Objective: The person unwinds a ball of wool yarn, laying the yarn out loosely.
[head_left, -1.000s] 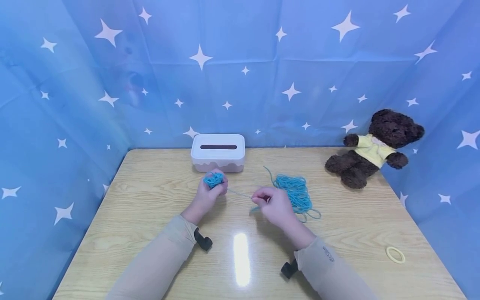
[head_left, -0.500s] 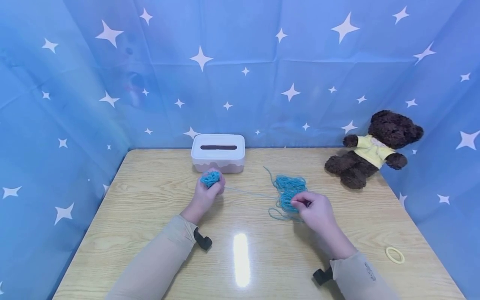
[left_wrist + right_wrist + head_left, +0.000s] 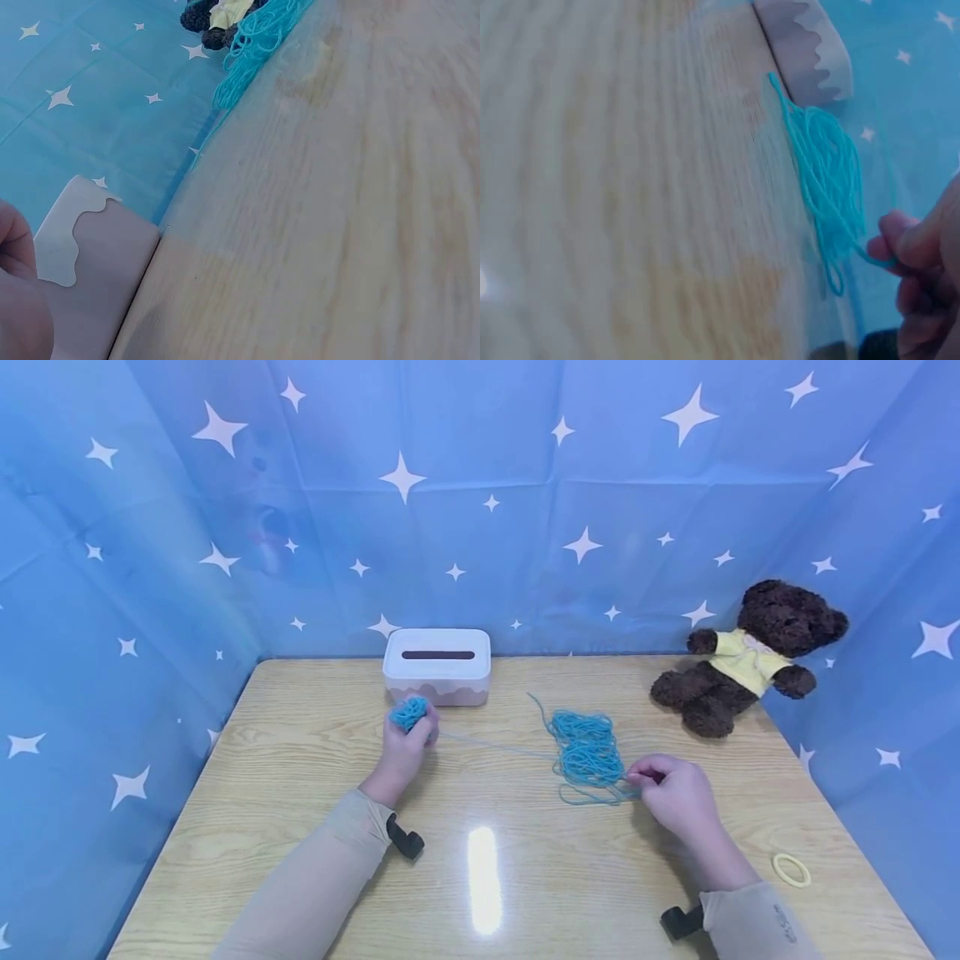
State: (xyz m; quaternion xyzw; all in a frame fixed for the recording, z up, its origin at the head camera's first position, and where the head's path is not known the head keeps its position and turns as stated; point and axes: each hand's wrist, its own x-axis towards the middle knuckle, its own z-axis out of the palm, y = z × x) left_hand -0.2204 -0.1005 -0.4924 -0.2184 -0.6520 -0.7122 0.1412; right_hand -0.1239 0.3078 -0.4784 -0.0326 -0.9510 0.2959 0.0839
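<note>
My left hand grips a small wound bundle of blue yarn just in front of the tissue box. From it a thin strand runs right to a loose, looped pile of the same yarn on the table. Right of the pile, my right hand pinches a strand between thumb and forefinger. The right wrist view shows the pinching fingers with yarn leading to the heap. In the left wrist view only part of the left hand appears, and its bundle is out of sight.
A white tissue box with a dark slot stands at the table's back edge. A brown teddy bear in a yellow shirt leans at the back right. A pale yellow ring lies near the right edge of the wooden table.
My right hand has moved right, from left of the yarn pile across it to its right side. The left hand has shifted slightly left with its bundle, and the strand between is longer.
</note>
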